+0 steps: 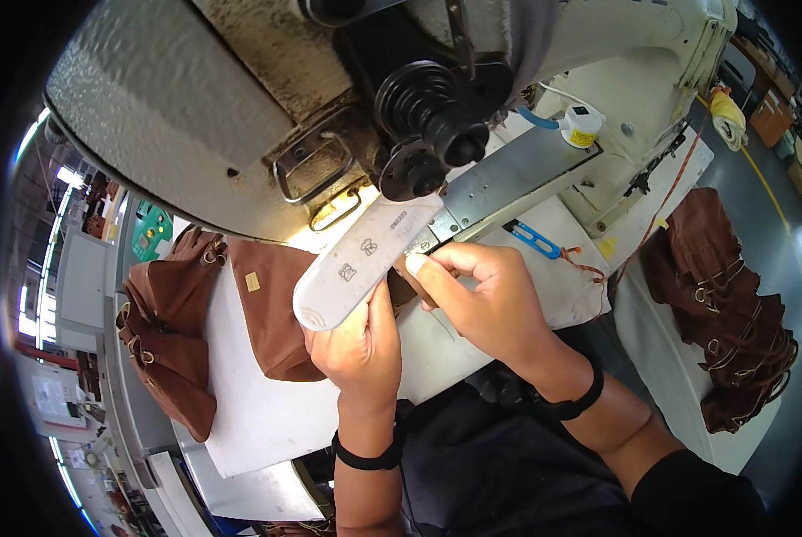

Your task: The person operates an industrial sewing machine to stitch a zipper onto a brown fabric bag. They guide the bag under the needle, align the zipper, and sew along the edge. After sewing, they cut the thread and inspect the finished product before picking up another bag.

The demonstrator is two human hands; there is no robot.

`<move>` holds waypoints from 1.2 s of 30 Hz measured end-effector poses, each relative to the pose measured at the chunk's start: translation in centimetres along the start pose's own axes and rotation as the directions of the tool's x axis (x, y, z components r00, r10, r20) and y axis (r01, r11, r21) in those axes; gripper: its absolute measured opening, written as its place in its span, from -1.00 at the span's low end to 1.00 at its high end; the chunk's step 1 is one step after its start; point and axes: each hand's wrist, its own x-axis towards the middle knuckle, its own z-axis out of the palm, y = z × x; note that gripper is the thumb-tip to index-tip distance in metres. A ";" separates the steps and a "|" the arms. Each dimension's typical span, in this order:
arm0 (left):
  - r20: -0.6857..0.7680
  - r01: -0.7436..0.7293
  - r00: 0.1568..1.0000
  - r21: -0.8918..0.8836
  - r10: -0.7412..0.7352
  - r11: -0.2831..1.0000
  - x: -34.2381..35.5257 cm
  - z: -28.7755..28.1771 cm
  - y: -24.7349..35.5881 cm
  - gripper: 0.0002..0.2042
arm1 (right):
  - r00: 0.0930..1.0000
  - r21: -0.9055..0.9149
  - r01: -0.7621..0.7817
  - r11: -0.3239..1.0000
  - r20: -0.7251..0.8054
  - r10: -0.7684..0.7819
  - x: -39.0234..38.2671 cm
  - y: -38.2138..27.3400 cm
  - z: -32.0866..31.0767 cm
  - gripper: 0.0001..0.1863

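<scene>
1. The right hand (495,291) appears to pinch a small brown piece (402,283) between thumb and forefinger.
2. The left hand (356,351) is partly behind the white bar (365,259); I cannot tell its grip.
3. The piece sits beneath the sewing machine (177,107), inward from the worktop's (258,421) near edge.
4. Positioning seems in hand; next calls for steady alignment.

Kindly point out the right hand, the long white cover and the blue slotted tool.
Right hand (503,300), head view: back of the hand.
Long white cover (362,265), head view: its flat top.
Blue slotted tool (536,240), head view: its middle.
</scene>
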 end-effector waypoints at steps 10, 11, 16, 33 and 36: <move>0.015 -0.093 0.996 0.026 0.092 0.995 0.5 -0.2 0.2 -0.77 | 1.000 -0.040 -0.014 0.999 0.016 0.015 0.5 -0.2 -0.3 -0.69; 0.018 -0.094 0.995 0.029 0.094 0.995 0.5 -0.2 0.2 -0.77 | 1.000 -0.039 -0.001 0.999 0.016 0.002 0.5 -0.3 -0.3 -0.69; 0.014 -0.087 0.996 0.012 0.087 0.996 0.4 0.0 -0.1 -0.78 | 0.996 -0.038 -0.087 0.995 0.024 0.088 0.9 -0.9 -0.4 -0.59; 0.661 0.116 0.750 -0.170 0.026 0.978 7.2 -5.4 -5.0 -0.67 | 0.979 -0.032 0.037 0.999 0.203 -0.030 -0.1 0.1 -2.2 -0.81; 0.762 0.110 0.628 -0.284 0.155 0.952 9.9 -3.9 -5.8 -0.71 | 0.991 -0.065 0.133 0.989 0.021 -0.132 -1.1 -1.1 -0.9 -0.81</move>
